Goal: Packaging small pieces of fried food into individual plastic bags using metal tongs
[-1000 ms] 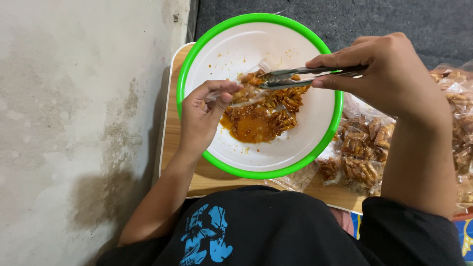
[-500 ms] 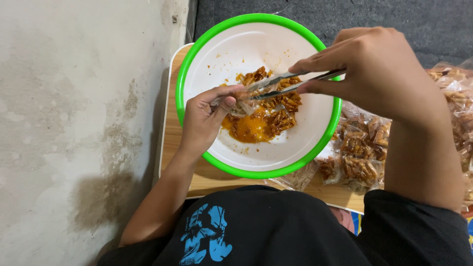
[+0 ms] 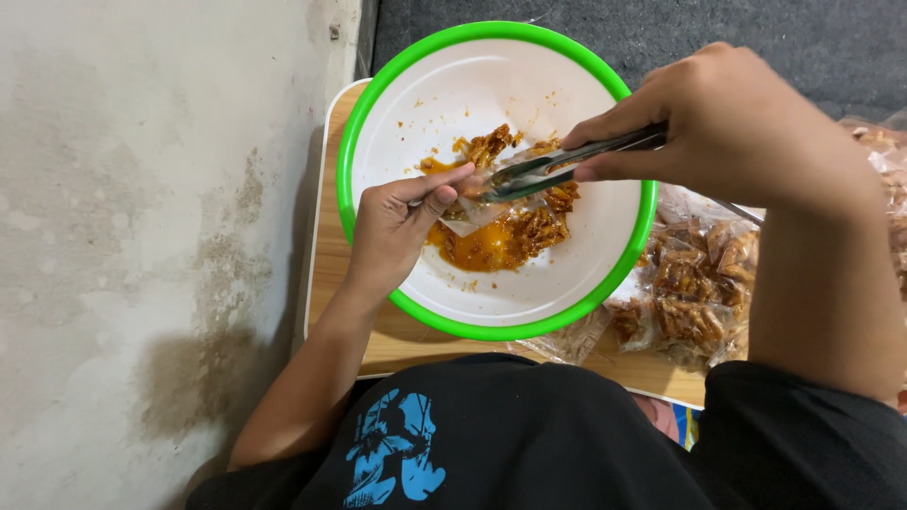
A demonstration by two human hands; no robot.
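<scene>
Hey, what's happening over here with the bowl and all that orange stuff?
A person is working over a white bowl with a green rim that sits on a wooden board. The right hand holds metal tongs reaching into a pile of orange, saucy snack pieces. The left hand pinches a small clear bag at the tongs' tips. Filled clear bags of the snack lie beside the bowl.
</scene>
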